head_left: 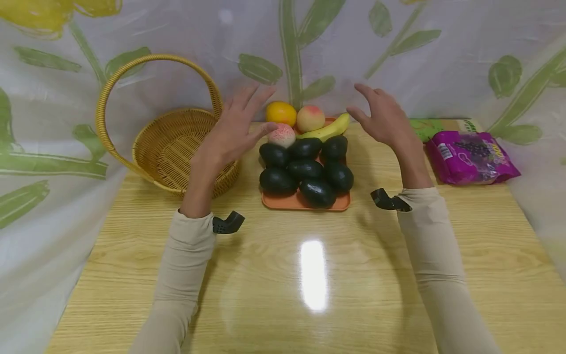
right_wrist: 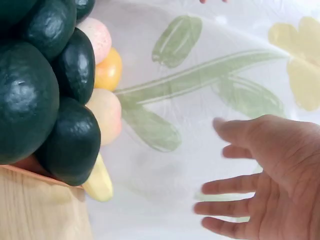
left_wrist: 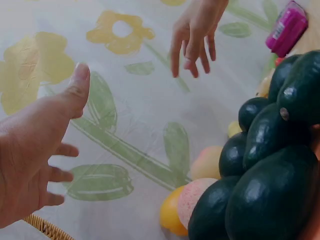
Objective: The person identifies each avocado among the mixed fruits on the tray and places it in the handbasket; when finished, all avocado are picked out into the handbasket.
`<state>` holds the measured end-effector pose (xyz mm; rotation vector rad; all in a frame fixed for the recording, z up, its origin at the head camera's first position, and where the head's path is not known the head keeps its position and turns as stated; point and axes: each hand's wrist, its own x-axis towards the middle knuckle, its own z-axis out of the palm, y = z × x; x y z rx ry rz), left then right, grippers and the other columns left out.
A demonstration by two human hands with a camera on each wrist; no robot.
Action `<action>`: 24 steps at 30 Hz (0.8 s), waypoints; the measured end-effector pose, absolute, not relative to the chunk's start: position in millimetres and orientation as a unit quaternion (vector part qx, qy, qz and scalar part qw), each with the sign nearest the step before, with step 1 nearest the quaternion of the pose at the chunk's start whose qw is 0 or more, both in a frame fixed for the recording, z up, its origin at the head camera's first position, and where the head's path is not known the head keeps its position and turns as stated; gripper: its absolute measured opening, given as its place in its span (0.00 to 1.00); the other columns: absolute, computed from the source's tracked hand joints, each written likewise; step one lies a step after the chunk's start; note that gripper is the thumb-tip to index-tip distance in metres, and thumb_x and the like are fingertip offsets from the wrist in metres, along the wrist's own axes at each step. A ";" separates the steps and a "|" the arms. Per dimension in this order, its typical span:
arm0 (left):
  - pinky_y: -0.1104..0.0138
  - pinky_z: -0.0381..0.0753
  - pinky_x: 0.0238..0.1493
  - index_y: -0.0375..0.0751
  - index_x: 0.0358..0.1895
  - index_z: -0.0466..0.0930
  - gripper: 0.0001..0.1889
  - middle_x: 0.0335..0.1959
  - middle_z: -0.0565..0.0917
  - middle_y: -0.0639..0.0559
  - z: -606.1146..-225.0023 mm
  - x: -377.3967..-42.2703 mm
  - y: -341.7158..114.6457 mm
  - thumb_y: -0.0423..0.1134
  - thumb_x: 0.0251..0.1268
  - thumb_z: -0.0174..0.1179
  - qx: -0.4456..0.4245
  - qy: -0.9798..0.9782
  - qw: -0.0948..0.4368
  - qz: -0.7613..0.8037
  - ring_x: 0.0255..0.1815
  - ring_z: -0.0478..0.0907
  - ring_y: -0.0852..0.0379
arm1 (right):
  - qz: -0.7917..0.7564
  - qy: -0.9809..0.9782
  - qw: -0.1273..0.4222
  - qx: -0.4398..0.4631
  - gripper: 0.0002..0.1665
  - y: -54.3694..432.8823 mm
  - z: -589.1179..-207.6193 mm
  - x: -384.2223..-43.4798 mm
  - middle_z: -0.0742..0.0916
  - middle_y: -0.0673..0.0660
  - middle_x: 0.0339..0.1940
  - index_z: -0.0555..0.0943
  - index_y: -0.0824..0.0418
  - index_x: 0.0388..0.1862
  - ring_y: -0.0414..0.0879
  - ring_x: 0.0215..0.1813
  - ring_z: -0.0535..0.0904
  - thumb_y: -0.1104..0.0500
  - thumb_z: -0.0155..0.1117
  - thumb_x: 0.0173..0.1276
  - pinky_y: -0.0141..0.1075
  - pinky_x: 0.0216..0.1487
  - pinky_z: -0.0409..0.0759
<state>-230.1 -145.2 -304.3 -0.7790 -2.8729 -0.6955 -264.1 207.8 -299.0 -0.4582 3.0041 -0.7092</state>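
Note:
My left hand (head_left: pixel 234 125) hovers between the basket and the fruit, thumb spread, holding nothing. Across from it my right hand (head_left: pixel 384 118) hangs in the air to the right of the fruit, fingers extended; the right wrist view shows its palm (right_wrist: pixel 285 175) bare. Between the hands stands an orange tray (head_left: pixel 289 202). Several dark green avocados (head_left: pixel 305 169) are heaped on it. Behind them lie a banana (head_left: pixel 327 130), a speckled pink peach (head_left: pixel 282 136), a paler peach (head_left: pixel 311 119) and an orange (head_left: pixel 280 114). Neither hand touches any fruit.
A woven basket (head_left: pixel 177 152) with a tall hoop handle (head_left: pixel 100 108) stands left, partly behind my left forearm. At right lies a purple package with a grape picture (head_left: pixel 473 157), beside a flat green packet (head_left: pixel 431 129). A flower-patterned curtain (head_left: pixel 336 54) hangs behind the wooden table (head_left: pixel 265 275).

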 end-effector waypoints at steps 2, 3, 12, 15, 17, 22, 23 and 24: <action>0.38 0.47 0.86 0.67 0.86 0.45 0.40 0.88 0.47 0.50 -305.5 -227.6 -144.9 0.66 0.78 0.50 -0.268 -0.935 0.039 -0.229 0.89 0.45 0.41 | -0.229 0.963 0.029 -0.139 0.41 208.3 -301.9 -265.0 0.70 0.71 0.80 0.55 0.55 0.87 0.71 0.79 0.67 0.40 0.50 0.84 0.67 0.76 0.65; 0.38 0.50 0.85 0.67 0.86 0.46 0.40 0.88 0.49 0.51 -306.3 -226.6 -144.9 0.67 0.77 0.49 -0.274 -0.934 0.036 -0.228 0.88 0.49 0.41 | -0.230 0.963 0.040 -0.136 0.41 208.4 -304.2 -265.6 0.72 0.72 0.78 0.56 0.56 0.86 0.71 0.76 0.70 0.41 0.51 0.83 0.67 0.75 0.68; 0.46 0.59 0.84 0.58 0.84 0.56 0.37 0.83 0.65 0.50 -313.9 -218.5 -141.9 0.64 0.78 0.52 -0.338 -0.921 -0.002 -0.191 0.84 0.61 0.44 | -0.227 0.955 0.148 -0.125 0.44 215.7 -327.4 -270.5 0.79 0.78 0.68 0.57 0.67 0.84 0.72 0.67 0.78 0.47 0.59 0.80 0.64 0.66 0.77; 0.47 0.62 0.83 0.57 0.83 0.60 0.37 0.82 0.67 0.51 -314.6 -217.3 -140.1 0.64 0.77 0.54 -0.347 -0.919 -0.012 -0.186 0.82 0.64 0.45 | -0.225 0.948 0.181 -0.130 0.44 219.6 -334.3 -275.3 0.81 0.78 0.66 0.57 0.70 0.83 0.71 0.65 0.80 0.50 0.61 0.79 0.63 0.66 0.77; 0.48 0.63 0.83 0.56 0.82 0.61 0.36 0.81 0.68 0.52 -314.7 -216.1 -138.4 0.63 0.77 0.55 -0.353 -0.917 -0.022 -0.183 0.82 0.65 0.46 | -0.215 0.945 0.211 -0.128 0.45 222.1 -338.1 -277.1 0.81 0.78 0.65 0.55 0.72 0.83 0.71 0.63 0.82 0.50 0.61 0.79 0.63 0.67 0.76; 0.53 0.71 0.77 0.52 0.79 0.67 0.32 0.75 0.76 0.52 -315.6 -211.6 -135.3 0.57 0.77 0.58 -0.385 -0.904 -0.017 -0.185 0.73 0.75 0.49 | -0.193 0.935 0.267 -0.132 0.44 224.8 -346.0 -279.5 0.79 0.80 0.66 0.53 0.74 0.83 0.70 0.59 0.85 0.53 0.58 0.81 0.63 0.67 0.77; 0.54 0.73 0.75 0.52 0.78 0.68 0.31 0.73 0.78 0.52 -316.1 -211.0 -135.0 0.56 0.77 0.59 -0.391 -0.901 -0.010 -0.186 0.70 0.77 0.50 | -0.189 0.934 0.273 -0.133 0.44 225.1 -347.2 -280.1 0.78 0.80 0.67 0.53 0.74 0.83 0.70 0.59 0.85 0.54 0.58 0.81 0.63 0.67 0.77; 0.55 0.76 0.72 0.52 0.77 0.69 0.30 0.70 0.79 0.52 -316.6 -210.3 -134.8 0.55 0.77 0.60 -0.397 -0.899 -0.002 -0.186 0.66 0.79 0.51 | -0.186 0.933 0.277 -0.136 0.44 225.6 -348.6 -281.3 0.79 0.80 0.66 0.53 0.75 0.83 0.70 0.59 0.86 0.54 0.59 0.81 0.62 0.67 0.78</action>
